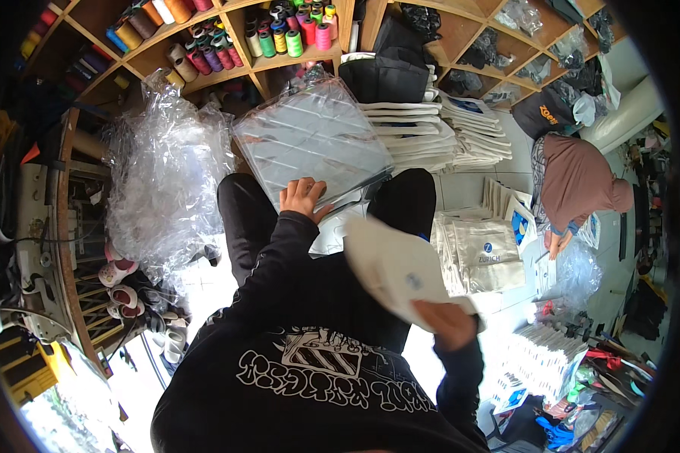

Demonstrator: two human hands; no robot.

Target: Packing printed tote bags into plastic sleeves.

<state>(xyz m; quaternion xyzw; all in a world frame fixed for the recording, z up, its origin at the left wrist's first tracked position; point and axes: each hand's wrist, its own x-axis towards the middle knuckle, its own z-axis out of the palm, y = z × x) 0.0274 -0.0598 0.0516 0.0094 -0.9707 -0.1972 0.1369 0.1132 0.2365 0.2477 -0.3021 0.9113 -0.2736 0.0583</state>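
My left hand (pixel 304 198) lies on the near edge of a stack of clear plastic bags (pixel 317 136), fingers spread and slightly bent, thumb to the right. The stack rests in front of my knees. In my right hand (pixel 452 325), at the lower right, a cream cloth bag (pixel 389 264) is gripped by its near end. It tilts up toward my lap and is smeared by motion; a blue print shows on it. Just right of it, cream tote bags (pixel 487 257) with a blue print lie in a pile on the floor.
Crumpled clear plastic (pixel 166 181) heaps at the left. Folded cream bags (pixel 408 128) stack behind, below shelves of thread cones (pixel 291 38). A person (pixel 582 177) bends over bags at the right. More stacked bags (pixel 544 359) stand lower right; shoes (pixel 125 294) lie left.
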